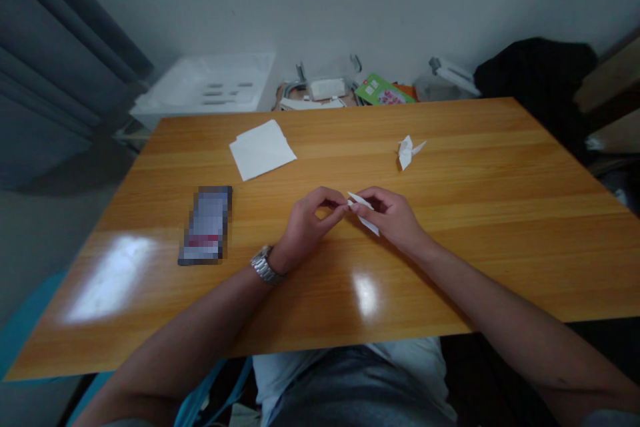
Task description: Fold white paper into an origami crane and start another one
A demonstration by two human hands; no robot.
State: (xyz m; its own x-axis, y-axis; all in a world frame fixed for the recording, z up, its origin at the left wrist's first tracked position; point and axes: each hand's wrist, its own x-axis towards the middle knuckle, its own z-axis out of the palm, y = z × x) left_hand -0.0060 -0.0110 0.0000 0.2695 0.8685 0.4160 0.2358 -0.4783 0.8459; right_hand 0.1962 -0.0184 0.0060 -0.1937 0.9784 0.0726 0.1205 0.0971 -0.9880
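Between my two hands is a small folded piece of white paper, held just above the wooden table. My right hand grips its body, with the thumb on the near side and the fingers behind. The thumb and forefinger of my left hand pinch together at the paper's left tip. Part of the paper is covered by the right fingers. Farther back on the right stands a folded white paper crane, apart from both hands.
Several white paper sheets lie stacked at the back left. A phone with a blurred screen rests left of my left hand. Beyond the far edge are a white plastic tub, a green booklet and a black cloth.
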